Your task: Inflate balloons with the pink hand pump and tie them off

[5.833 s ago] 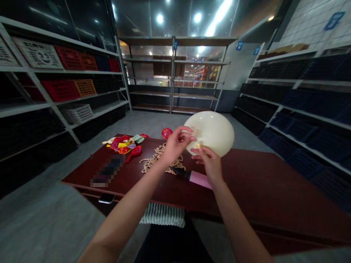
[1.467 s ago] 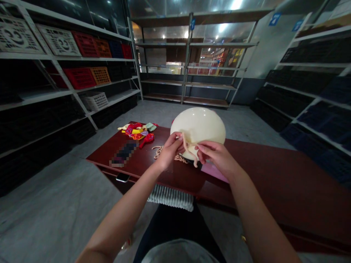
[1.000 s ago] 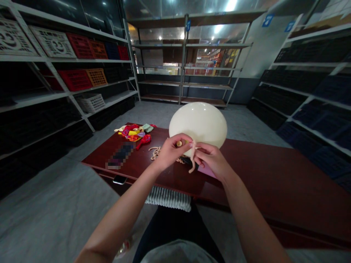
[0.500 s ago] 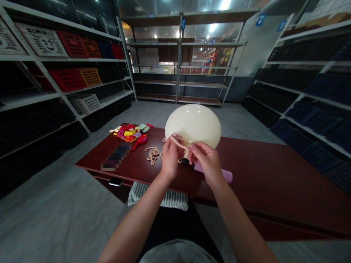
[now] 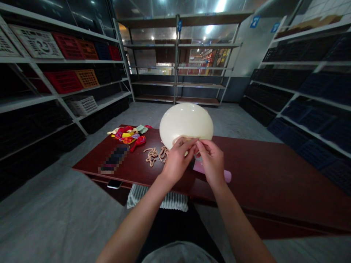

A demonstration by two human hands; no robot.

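A large cream inflated balloon (image 5: pixel 186 124) stands over the desk in front of my hands, its neck towards me. My left hand (image 5: pixel 178 159) is closed in a pinch at the neck, on a beige cord mostly hidden by the fingers. Against its fingertips, my right hand (image 5: pixel 211 160) pinches the balloon's neck. Left of my hands lies a loose heap of beige cords (image 5: pixel 151 156). Under my right hand is a pink cylindrical object (image 5: pixel 227 176), partly covered.
Limp coloured balloons (image 5: pixel 127 134) and a blurred dark flat object (image 5: pixel 114 159) lie on the left of the brown desk (image 5: pixel 263 171). A phone (image 5: pixel 114 184) rests on a ledge below. Shelves with crates (image 5: pixel 64 81) flank the floor.
My left hand has turned over and moved right, bringing its fingertips against those of my right hand. The cord, stretched between the hands before, is now mostly hidden at the balloon's neck.
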